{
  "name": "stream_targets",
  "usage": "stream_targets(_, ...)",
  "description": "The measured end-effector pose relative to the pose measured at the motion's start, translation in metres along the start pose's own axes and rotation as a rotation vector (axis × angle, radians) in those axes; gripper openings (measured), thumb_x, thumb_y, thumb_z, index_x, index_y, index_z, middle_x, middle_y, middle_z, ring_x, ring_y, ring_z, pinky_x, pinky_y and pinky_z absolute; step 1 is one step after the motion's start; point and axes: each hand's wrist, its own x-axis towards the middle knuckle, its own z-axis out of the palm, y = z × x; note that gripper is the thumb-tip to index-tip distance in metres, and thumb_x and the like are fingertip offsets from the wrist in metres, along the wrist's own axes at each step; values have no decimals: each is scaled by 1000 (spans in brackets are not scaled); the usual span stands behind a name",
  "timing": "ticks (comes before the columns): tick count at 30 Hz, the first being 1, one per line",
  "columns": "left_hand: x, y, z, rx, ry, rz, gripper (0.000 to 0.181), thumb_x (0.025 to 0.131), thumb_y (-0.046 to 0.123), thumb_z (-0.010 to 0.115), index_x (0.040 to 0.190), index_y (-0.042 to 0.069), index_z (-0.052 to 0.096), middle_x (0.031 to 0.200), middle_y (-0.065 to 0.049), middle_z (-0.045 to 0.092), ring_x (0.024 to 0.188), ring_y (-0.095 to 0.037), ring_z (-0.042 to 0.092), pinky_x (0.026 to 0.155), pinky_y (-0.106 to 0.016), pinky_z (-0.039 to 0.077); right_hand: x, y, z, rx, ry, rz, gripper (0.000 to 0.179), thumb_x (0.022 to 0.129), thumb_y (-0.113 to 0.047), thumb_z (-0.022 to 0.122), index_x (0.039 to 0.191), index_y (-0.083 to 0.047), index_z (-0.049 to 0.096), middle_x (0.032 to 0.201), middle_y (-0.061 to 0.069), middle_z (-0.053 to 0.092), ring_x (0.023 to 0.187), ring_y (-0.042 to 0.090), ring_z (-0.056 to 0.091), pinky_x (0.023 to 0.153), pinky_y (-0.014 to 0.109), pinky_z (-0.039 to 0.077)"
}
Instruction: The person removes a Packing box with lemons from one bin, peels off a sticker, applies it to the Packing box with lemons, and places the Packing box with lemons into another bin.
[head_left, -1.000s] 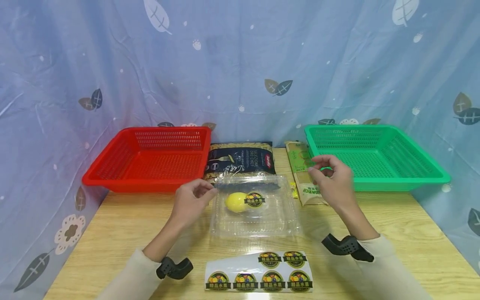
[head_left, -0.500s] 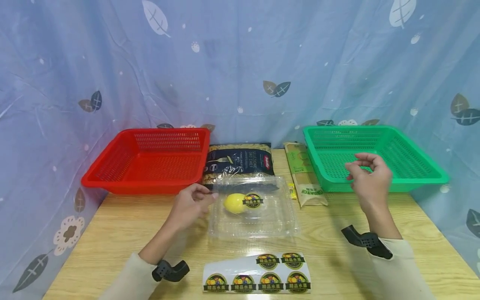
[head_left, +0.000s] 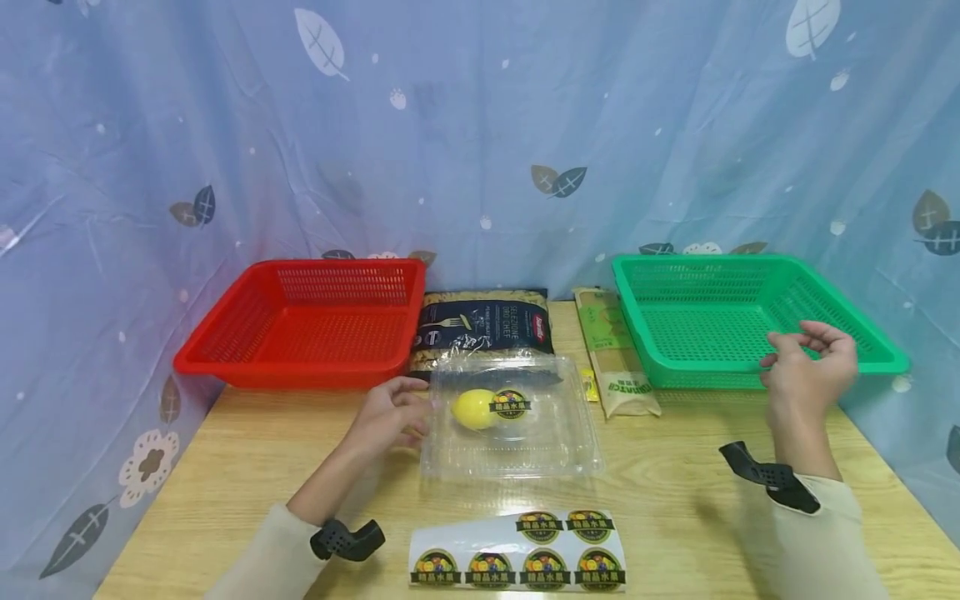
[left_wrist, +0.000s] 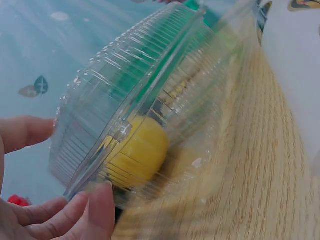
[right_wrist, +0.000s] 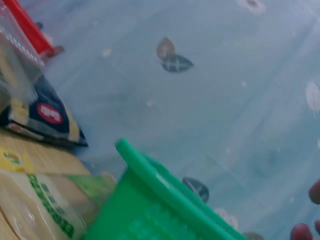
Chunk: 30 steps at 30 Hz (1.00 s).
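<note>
A clear plastic clamshell container (head_left: 540, 437) lies closed on the table, with a yellow lemon (head_left: 472, 409) inside and a round black fruit sticker (head_left: 513, 404) on its lid. My left hand (head_left: 390, 417) touches the container's left edge with loosely bent fingers. In the left wrist view a fingertip (left_wrist: 37, 131) meets the lid's side and others lie at the rim. My right hand (head_left: 812, 367) hovers over the front of the green basket (head_left: 660, 367), its fingers loosely bent around nothing visible. Only its fingertips (right_wrist: 301, 232) appear in the right wrist view.
A sheet of stickers (head_left: 480, 533) lies at the front. The red basket (head_left: 292, 373) stands at the left. Between the baskets are a dark pasta bag (head_left: 487, 327), a tan-and-green packet (head_left: 622, 367) and a small yellow packet (head_left: 590, 386). A blue curtain (head_left: 480, 125) hangs behind.
My right hand has moved to the right, from beside the tan-and-green packet to the green basket's right half. My left hand stays at the container, its fingers spread slightly more.
</note>
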Motion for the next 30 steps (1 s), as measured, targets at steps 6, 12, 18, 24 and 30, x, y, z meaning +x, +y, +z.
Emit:
stream_targets(6,4,-3,0,-53,-38,-30,58,88,20,76,138,5,51,105,-13,63,74,-21,62,63,-34,59,13,4,-14,71,237,16,28,90,7,62,108,-13,54,94,1,42,58,12,43,47,18,38)
stream_targets(12,10,-9,2,-113,-126,-55,62,89,17,73,144,8,45,101,-10,61,73,-17,58,66,-35,58,14,16,-23,-14,452,-44,25,92,9,47,103,-13,52,86,0,37,72,8,37,68,17,37)
stream_targets(18,15,-11,5,-139,-163,-75,62,90,14,72,145,9,42,99,-8,59,70,-15,58,64,-36,58,26,30,-38,111,480,55,30,91,10,53,108,-14,45,79,0,32,61,11,27,57,19,33)
stream_targets(24,18,-9,7,-158,-218,-54,67,89,11,70,148,7,39,105,-11,61,70,-14,55,62,-35,58,39,31,-47,308,406,275,35,94,7,49,109,-20,33,87,2,49,45,21,23,38,29,27)
stream_targets(30,19,-8,9,-171,-223,-50,69,87,10,71,147,5,38,102,-10,61,68,-15,56,58,-32,58,46,29,-52,410,400,365,44,94,8,56,111,-22,28,101,2,49,49,25,29,43,34,36)
